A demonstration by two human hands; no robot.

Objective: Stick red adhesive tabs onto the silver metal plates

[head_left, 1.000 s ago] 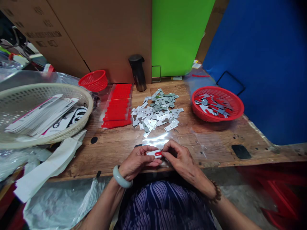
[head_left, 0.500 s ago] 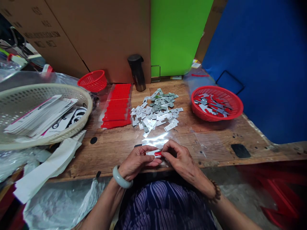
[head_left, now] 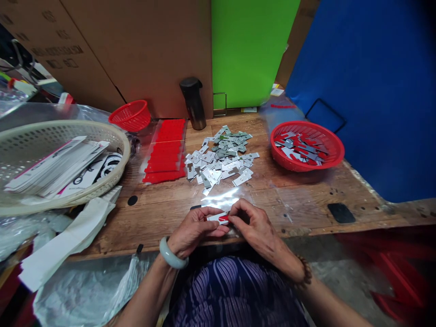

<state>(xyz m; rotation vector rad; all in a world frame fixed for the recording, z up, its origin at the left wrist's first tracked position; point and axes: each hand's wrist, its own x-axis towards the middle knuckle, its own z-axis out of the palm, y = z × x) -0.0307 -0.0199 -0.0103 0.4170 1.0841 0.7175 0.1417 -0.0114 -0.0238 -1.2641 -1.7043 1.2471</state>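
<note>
Near the table's front edge, my left hand (head_left: 200,225) pinches a small flat metal plate (head_left: 214,218) between thumb and fingers. My right hand (head_left: 254,227) is closed at the plate's right end, its thumb and forefinger on a small red piece (head_left: 223,218) that lies over the metal. Beyond my hands spreads a loose pile of similar silver plates (head_left: 223,159), each with a cut-out. Left of the pile lie sheets of red pieces (head_left: 166,152). A red basket (head_left: 308,165) on the right holds plates with red pieces on them.
A large cream basket (head_left: 119,177) with printed cards (head_left: 64,168) stands at the left. Behind are a small red basket (head_left: 131,116) and a dark bottle (head_left: 195,106), against cardboard (head_left: 143,54). Green (head_left: 252,54) and blue panels (head_left: 368,100) border the back and right.
Both hands keep nearly the same hold on the plate and the red piece. The whole view has shifted very slightly.
</note>
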